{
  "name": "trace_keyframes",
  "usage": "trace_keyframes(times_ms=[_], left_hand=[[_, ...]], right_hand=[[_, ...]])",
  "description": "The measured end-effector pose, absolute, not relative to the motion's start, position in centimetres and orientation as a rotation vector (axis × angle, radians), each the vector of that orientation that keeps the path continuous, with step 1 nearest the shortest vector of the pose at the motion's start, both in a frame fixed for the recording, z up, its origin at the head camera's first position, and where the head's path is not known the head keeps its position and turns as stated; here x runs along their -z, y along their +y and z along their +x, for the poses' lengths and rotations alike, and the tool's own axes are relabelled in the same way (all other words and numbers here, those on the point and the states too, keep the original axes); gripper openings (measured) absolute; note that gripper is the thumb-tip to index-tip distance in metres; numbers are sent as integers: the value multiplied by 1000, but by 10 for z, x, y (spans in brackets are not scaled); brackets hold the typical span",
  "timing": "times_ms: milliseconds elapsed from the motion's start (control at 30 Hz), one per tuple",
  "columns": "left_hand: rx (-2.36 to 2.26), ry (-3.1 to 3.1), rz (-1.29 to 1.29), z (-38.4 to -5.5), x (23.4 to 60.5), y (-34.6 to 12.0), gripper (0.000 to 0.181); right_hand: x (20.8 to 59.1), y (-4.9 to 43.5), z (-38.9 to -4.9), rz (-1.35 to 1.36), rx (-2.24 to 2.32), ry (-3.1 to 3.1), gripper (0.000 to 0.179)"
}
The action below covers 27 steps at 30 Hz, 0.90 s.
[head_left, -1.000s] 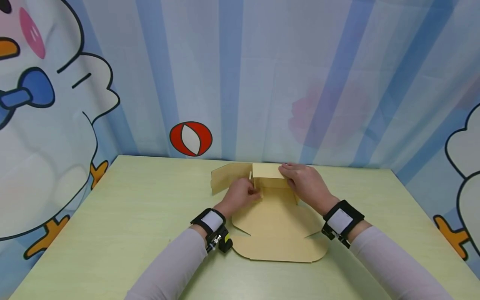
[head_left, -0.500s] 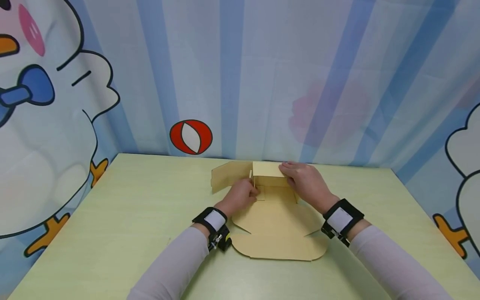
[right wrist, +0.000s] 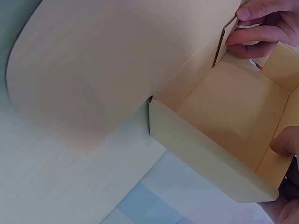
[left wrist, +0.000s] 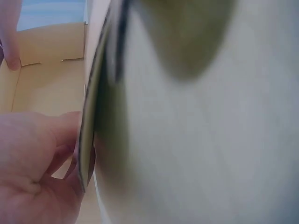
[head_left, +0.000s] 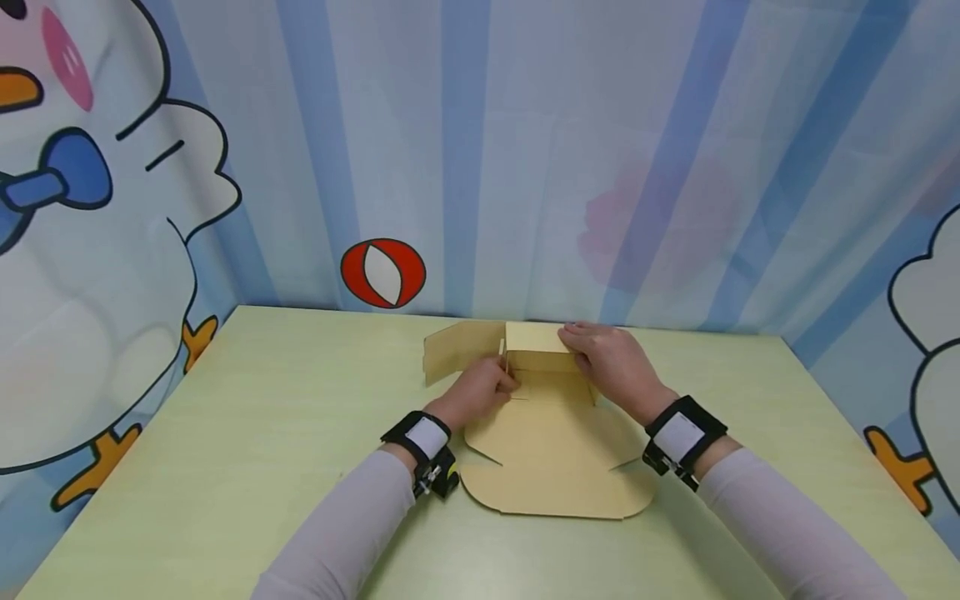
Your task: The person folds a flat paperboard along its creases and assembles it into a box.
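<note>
Right wrist: left fingers (right wrist: 254, 35) pinch thin cardboard flap (right wrist: 223, 47); right fingers (right wrist: 286, 141) grip folded wall (right wrist: 274, 165).

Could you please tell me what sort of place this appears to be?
Probably a small booth set up for recording: a pale tabletop, a striped blue backdrop with a large cartoon bird, and black device bands on both wrists.

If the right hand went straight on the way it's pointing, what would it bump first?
The box, since the right hand grips it. Past that, probably the striped curtain, though depth is hard to judge.
</note>
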<state>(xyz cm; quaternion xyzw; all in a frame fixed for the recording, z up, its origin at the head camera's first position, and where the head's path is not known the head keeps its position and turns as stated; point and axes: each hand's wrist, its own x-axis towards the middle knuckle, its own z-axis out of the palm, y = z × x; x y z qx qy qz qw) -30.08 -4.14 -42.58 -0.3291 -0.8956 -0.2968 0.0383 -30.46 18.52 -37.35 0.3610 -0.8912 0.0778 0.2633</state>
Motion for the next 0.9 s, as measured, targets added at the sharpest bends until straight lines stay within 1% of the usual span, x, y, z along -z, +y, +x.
trace_keyframes(times_ms=[300, 500, 567, 733, 900], left_hand=[[806, -2746, -1048, -298, 428, -47, 19], [773, -2745, -1126, -295, 427, -54, 24], [770, -2734, -1140, -294, 427, -56, 23], [868, -2756, -1048, -290, 426, -63, 25], [911, -2771, -963, -287, 425, -71, 22]], right_hand=[[373, 185, -304, 990, -232, -2399, 32], [372, 185, -303, 987, -223, -2386, 32], [372, 185, -303, 990, -222, -2385, 32], [372, 185, -304, 991, -224, -2390, 32], [372, 185, -303, 988, -234, -2395, 32]])
